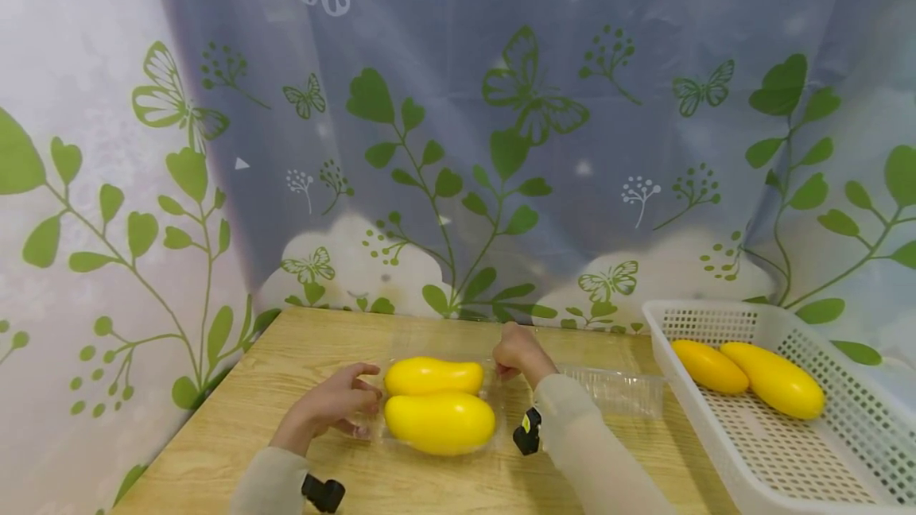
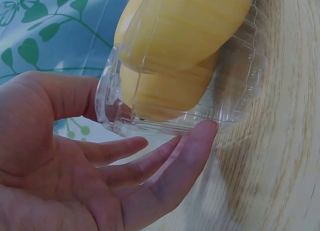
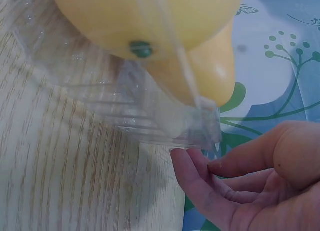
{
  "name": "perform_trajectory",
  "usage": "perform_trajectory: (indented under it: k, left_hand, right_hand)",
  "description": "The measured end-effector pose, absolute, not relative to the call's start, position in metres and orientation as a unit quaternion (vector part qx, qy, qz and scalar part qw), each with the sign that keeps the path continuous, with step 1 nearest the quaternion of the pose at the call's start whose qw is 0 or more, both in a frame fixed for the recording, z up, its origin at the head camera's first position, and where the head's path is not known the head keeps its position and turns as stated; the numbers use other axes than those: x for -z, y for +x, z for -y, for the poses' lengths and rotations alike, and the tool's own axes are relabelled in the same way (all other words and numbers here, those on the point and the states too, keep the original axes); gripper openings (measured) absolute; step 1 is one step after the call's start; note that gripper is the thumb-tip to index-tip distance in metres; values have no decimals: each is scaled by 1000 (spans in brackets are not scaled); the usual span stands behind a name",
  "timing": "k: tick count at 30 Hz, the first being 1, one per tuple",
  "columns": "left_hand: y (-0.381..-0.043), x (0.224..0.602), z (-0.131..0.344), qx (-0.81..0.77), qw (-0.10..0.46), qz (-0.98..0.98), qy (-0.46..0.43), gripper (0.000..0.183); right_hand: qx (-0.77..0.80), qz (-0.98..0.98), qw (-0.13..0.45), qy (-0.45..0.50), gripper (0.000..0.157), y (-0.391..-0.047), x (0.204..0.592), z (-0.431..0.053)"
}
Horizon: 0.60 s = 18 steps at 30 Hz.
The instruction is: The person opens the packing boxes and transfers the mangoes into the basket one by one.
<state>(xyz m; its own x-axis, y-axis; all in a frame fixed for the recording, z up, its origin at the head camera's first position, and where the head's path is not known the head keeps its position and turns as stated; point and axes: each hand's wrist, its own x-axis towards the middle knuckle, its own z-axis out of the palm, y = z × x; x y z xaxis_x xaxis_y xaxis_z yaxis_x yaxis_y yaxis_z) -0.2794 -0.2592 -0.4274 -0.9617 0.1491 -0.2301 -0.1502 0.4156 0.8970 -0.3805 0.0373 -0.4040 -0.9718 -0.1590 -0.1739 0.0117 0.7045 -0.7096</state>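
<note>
Two yellow mango-shaped fruits, one in front (image 1: 440, 423) and a narrower one behind (image 1: 432, 377), lie side by side in a clear plastic box (image 2: 240, 98) on the table. My left hand (image 1: 335, 406) holds the box's left end, its thumb and index finger spread across that end. At the back right corner, my right hand (image 1: 521, 352) pinches the box's edge between thumb and curled fingers. A green stem nub (image 3: 141, 48) shows on one fruit through the plastic. The clear lid is hard to make out in the head view.
Another clear plastic container (image 1: 619, 392) lies right of the right forearm. A white perforated basket (image 1: 809, 451) stands at the table's right, with two more yellow fruits (image 1: 773, 380) inside. A patterned curtain (image 1: 444, 141) hangs behind the wooden table (image 1: 286, 356).
</note>
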Motion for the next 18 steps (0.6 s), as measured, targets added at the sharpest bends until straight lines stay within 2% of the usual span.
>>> perform_trajectory:
  k: [4, 7, 9, 11, 14, 16, 18]
  left_hand:
    - [-279, 428, 259, -544, 145, -826, 2, 65]
    - [-279, 429, 260, -547, 151, -823, 6, 66]
    - [-279, 429, 261, -551, 155, -820, 9, 66]
    - [-279, 429, 261, -555, 159, -816, 11, 67]
    - [-280, 429, 262, -559, 164, -813, 12, 68]
    - [-280, 429, 262, -556, 162, -815, 12, 68]
    - [-280, 429, 262, -554, 159, -817, 9, 69]
  right_hand:
    - [375, -919, 109, -45, 48, -378, 403, -38]
    - [353, -928, 108, -54, 38, -374, 401, -38]
    - [334, -934, 104, -65, 25, -372, 400, -37]
    - [315, -941, 100, -73, 21, -368, 398, -37]
    - [288, -950, 82, -91, 24, -359, 396, -38]
    - [275, -954, 70, -97, 37, -350, 394, -39]
    - [261, -958, 59, -107, 42, -342, 393, -40]
